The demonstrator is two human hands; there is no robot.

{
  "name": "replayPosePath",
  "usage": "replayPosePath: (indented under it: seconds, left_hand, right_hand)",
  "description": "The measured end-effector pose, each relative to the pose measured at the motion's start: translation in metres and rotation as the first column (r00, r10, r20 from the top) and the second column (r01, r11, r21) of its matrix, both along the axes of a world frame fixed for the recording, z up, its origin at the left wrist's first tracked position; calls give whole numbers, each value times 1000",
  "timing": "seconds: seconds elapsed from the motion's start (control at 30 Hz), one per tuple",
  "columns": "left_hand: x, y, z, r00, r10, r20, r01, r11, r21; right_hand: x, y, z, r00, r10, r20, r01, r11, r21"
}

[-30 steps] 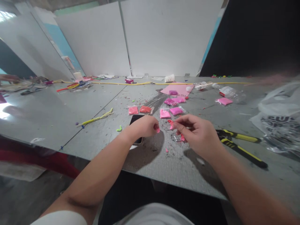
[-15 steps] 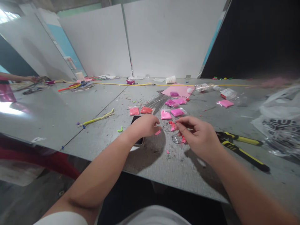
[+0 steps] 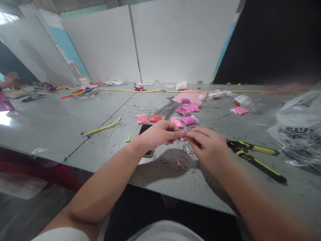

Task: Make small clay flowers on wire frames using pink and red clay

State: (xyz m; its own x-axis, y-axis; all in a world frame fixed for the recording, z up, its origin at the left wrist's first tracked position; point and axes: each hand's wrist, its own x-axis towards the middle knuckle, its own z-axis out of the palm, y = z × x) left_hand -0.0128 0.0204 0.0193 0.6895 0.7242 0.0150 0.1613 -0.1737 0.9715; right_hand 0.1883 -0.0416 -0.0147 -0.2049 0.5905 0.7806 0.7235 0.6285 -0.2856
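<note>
Head view: left hand and right hand meet fingertip to fingertip just above desk, near front edge, centre of frame. Fingers of both pinched together on small pink piece, mostly hidden between fingertips; shape and long axis cannot tell. Piece sits right at fingertips of both hands, lifted slightly off surface, neither hand clearly nearer. Left comes in from left, right from right, so pinch line runs roughly left-right across view. Thin wire ring lies on desk just below right fingers, near but contact unclear. Dark phone flat under left wrist, partly covered.

Beyond hands: small bags of pink and red clay in loose cluster, bundle of thin wires fanned beside them, pink sheet further back. Yellow-handled pliers to right of right hand, well apart, handles pointing right. Yellow-green stem off to left. Clear plastic bottle on its side at back right, white plastic bag at far right edge.

Desk grey, scuffed, littered with pink crumbs. White boards stand behind, dark panel at right. Another person's hand at far left edge, well apart.
</note>
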Motion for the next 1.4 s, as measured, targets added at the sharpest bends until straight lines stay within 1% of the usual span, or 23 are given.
replayPosePath:
  seconds: [0.1,0.2,0.37,0.47,0.57,0.63,0.67,0.73,0.8,0.87,0.93,1.03,1.17,1.23,1.3,1.4]
  left_hand:
    - [-2,4,-2,999,-37,4,37,999,-37]
    - [-3,6,-1,998,-47,-37,46,999,-25]
    - [-5,4,6,991,-24,-133,35,996,88]
    - [-8,10,5,975,38,-220,8,979,205]
    - [-11,20,-2,931,170,-322,-43,930,366]
    - [-12,27,-10,885,237,-401,-34,891,453]
    - [-12,30,-13,861,251,-443,-11,879,476]
    - [-12,33,-18,814,254,-523,45,869,493]
    - [-12,34,-20,775,251,-580,89,865,494]
    - [-13,33,-19,750,250,-612,116,861,495]
    - [-15,31,-17,741,240,-628,138,860,491]
    - [-16,28,-16,744,229,-628,138,867,479]
    - [-12,24,-16,777,245,-580,83,873,480]
    - [-10,21,-13,815,243,-526,49,876,480]
    - [-9,18,-7,865,217,-453,15,889,457]
    - [-8,11,4,931,121,-345,21,924,381]
  right_hand:
    - [-2,-2,-1,1000,-23,2,23,1000,4]
    - [-5,-5,1,999,-50,-16,49,999,-19]
    - [-6,-6,6,999,-35,-35,33,997,-69]
    - [-5,-5,8,997,-35,-66,29,996,-87]
    - [-2,-4,9,993,-50,-103,37,992,-117]
    - [0,-3,8,990,-60,-124,42,988,-146]
    - [1,-3,8,989,-66,-132,44,986,-162]
    - [2,-2,6,986,-81,-146,53,980,-192]
    - [3,-1,6,982,-104,-157,68,973,-220]
    - [4,-1,7,979,-120,-162,79,967,-243]
    - [3,-1,8,980,-117,-160,73,964,-257]
    - [2,-1,9,983,-85,-162,39,963,-266]
    - [1,0,7,982,-57,-183,4,961,-278]
    - [1,1,7,978,-54,-200,-6,958,-288]
    - [1,1,8,974,-56,-221,-13,955,-298]
    - [1,0,9,968,-55,-246,-24,952,-304]
